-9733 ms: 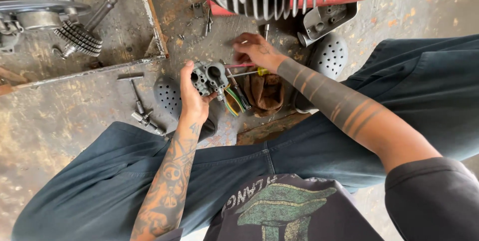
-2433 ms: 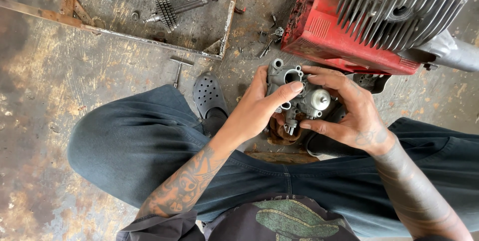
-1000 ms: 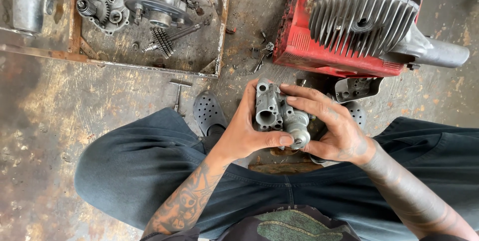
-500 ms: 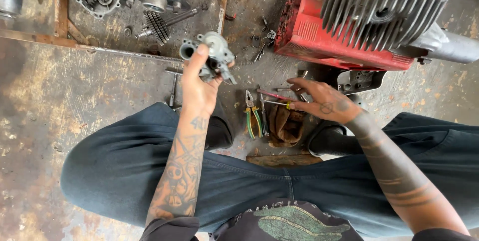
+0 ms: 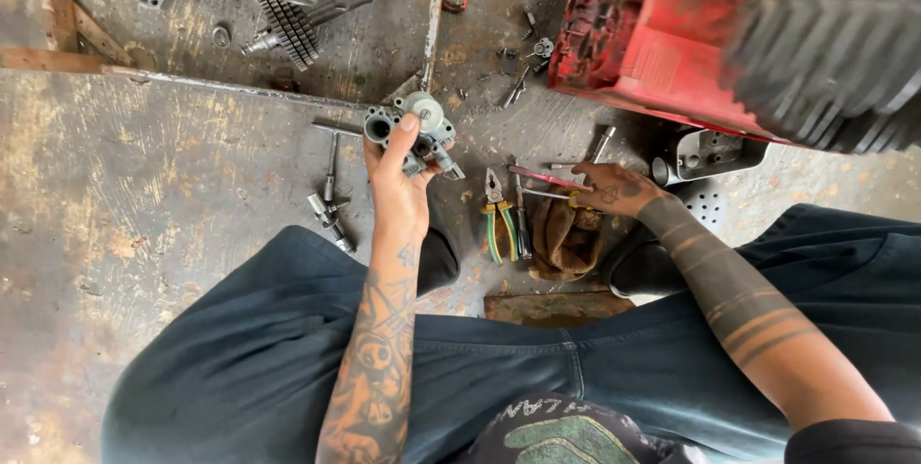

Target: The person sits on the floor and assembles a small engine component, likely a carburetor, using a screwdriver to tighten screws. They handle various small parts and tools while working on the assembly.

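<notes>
Now your left hand point(image 5: 401, 174) grips the grey carburetor point(image 5: 411, 130) held out at eleven o'clock; your right hand point(image 5: 614, 189) closes on a red-handled screwdriver point(image 5: 543, 177) at one o'clock, beside green-handled pliers point(image 5: 495, 219).

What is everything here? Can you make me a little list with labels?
Place: stained concrete floor, person sitting
Left hand: holds a grey metal carburetor up off the floor
Right hand: on a red-handled tool
Between the hands: green-handled pliers and a brown rag
Left of the carburetor: T-shaped wrench
Top right: red engine, blurred
Top left: geared engine parts
</notes>
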